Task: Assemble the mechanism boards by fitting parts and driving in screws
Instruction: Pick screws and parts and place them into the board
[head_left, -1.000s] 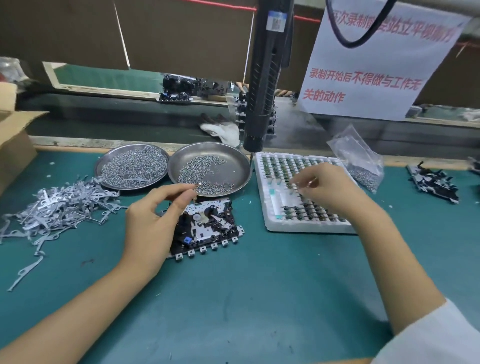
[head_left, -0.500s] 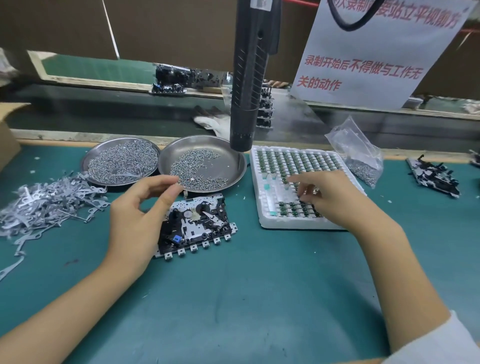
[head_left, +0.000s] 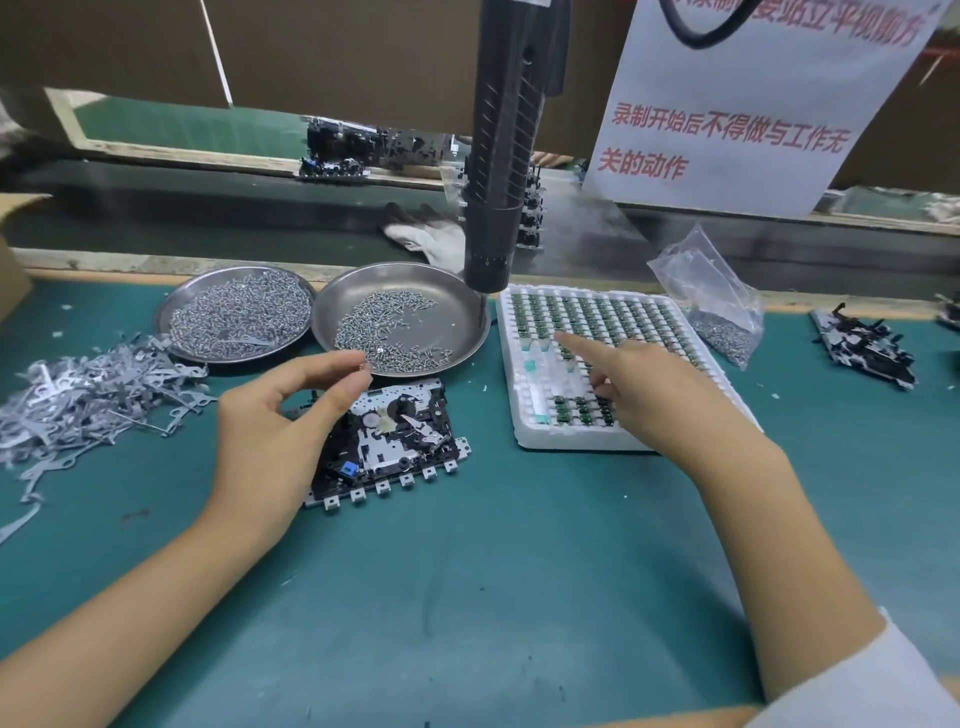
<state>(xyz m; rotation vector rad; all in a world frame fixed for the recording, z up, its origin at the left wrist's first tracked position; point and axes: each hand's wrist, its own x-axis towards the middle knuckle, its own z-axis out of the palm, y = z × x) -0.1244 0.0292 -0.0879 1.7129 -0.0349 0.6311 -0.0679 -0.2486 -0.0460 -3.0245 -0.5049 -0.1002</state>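
A black and silver mechanism board (head_left: 400, 447) lies on the green mat in front of me. My left hand (head_left: 275, 431) hovers over its left end and pinches a tiny screw (head_left: 364, 367) between thumb and forefinger. My right hand (head_left: 660, 395) is over the white foam tray (head_left: 540, 441) of small green parts (head_left: 597, 317). Its forefinger points left and its other fingers curl down among the parts; whether they hold one is hidden. A black electric screwdriver (head_left: 501, 156) hangs above the gap between the tray and the right screw dish (head_left: 462, 296).
A second dish of screws (head_left: 234, 314) sits further left, next to a heap of flat metal levers (head_left: 78, 395). A plastic bag of screws (head_left: 719, 317) and another mechanism board (head_left: 862, 351) lie at the right. A white glove (head_left: 428, 236) and a paper sign (head_left: 753, 104) are behind.
My left hand has kept its pinch on the screw above the board. My right hand came down from a raised pinch onto the foam tray and stretched out its forefinger.
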